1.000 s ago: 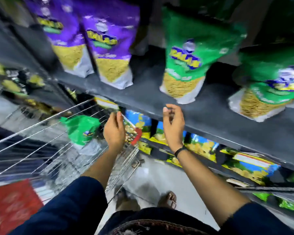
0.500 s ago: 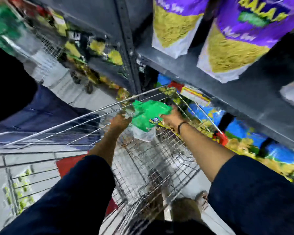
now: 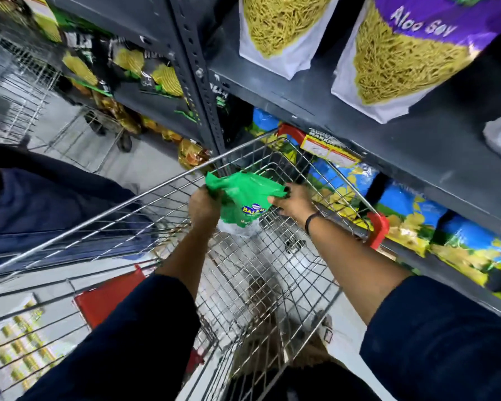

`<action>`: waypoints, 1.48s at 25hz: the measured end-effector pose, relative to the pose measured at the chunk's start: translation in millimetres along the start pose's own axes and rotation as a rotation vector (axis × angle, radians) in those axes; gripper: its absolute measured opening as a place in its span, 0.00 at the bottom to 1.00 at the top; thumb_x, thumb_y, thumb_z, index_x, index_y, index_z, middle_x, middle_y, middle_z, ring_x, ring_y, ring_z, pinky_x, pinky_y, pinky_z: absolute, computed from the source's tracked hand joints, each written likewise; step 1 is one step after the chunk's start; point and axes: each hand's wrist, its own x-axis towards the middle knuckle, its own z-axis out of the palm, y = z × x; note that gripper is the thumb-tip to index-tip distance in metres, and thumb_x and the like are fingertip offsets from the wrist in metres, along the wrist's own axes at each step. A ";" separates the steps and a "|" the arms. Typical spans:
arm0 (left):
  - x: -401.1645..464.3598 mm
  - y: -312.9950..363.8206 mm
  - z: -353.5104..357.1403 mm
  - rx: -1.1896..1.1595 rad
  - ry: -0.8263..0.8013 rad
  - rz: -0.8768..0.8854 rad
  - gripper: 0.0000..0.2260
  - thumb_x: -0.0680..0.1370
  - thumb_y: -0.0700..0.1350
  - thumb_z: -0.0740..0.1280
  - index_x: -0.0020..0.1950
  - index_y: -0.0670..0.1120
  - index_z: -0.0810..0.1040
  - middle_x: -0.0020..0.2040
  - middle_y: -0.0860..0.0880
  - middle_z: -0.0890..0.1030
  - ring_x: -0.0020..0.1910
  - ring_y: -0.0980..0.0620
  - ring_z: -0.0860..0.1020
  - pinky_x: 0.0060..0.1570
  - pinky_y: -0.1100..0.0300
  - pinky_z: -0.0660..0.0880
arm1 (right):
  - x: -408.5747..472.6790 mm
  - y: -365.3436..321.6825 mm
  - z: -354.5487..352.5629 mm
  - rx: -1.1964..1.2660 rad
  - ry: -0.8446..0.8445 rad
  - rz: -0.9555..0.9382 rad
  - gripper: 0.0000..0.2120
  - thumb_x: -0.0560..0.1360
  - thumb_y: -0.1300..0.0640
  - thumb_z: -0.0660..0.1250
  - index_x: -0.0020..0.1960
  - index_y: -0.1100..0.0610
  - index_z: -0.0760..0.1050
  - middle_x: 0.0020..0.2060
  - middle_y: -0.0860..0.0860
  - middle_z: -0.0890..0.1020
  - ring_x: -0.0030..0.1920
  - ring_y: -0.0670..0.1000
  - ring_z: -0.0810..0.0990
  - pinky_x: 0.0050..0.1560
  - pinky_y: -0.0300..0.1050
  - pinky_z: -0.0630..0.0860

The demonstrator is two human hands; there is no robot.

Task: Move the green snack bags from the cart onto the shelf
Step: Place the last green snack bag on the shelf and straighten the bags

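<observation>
One green snack bag (image 3: 245, 198) with a blue logo and a clear bottom hangs inside the wire cart (image 3: 162, 224), near its far end. My left hand (image 3: 203, 208) grips the bag's upper left corner. My right hand (image 3: 294, 202) holds its upper right edge. Both arms reach down into the cart basket. The dark grey shelf (image 3: 344, 111) runs along the upper right, above and beyond the cart.
Two purple and white snack bags (image 3: 402, 53) stand on the shelf. Blue and yellow bags (image 3: 411, 215) fill the lower shelf beside the cart. A steel upright (image 3: 197, 76) divides the shelving. Another wire cart (image 3: 15, 91) stands at far left. A person in dark blue (image 3: 49, 204) is at left.
My view swung from the shelf down to the cart. Both hands dropped into the cart and closed on the green bag, which now sits slightly higher.
</observation>
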 end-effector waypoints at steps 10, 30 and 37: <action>-166.5 60.4 -41.9 -0.305 0.381 0.507 0.10 0.77 0.45 0.64 0.48 0.37 0.77 0.39 0.42 0.79 0.35 0.52 0.74 0.35 0.56 0.68 | -142.0 -19.4 -137.1 0.061 0.121 -0.525 0.17 0.70 0.54 0.69 0.55 0.60 0.73 0.47 0.53 0.77 0.51 0.60 0.79 0.57 0.64 0.75; -528.9 434.4 203.4 -0.319 -0.038 1.302 0.16 0.75 0.52 0.62 0.33 0.44 0.71 0.32 0.35 0.79 0.36 0.36 0.77 0.31 0.48 0.66 | -380.0 169.7 -639.0 0.583 0.930 -0.672 0.11 0.72 0.60 0.67 0.36 0.52 0.66 0.33 0.43 0.76 0.34 0.41 0.76 0.31 0.38 0.74; -548.5 464.4 272.6 -0.375 -0.176 1.275 0.14 0.77 0.48 0.62 0.41 0.37 0.72 0.39 0.33 0.80 0.38 0.38 0.78 0.35 0.52 0.65 | -339.0 220.2 -691.3 0.589 0.993 -0.658 0.03 0.70 0.56 0.66 0.41 0.51 0.71 0.39 0.47 0.79 0.39 0.42 0.78 0.42 0.39 0.75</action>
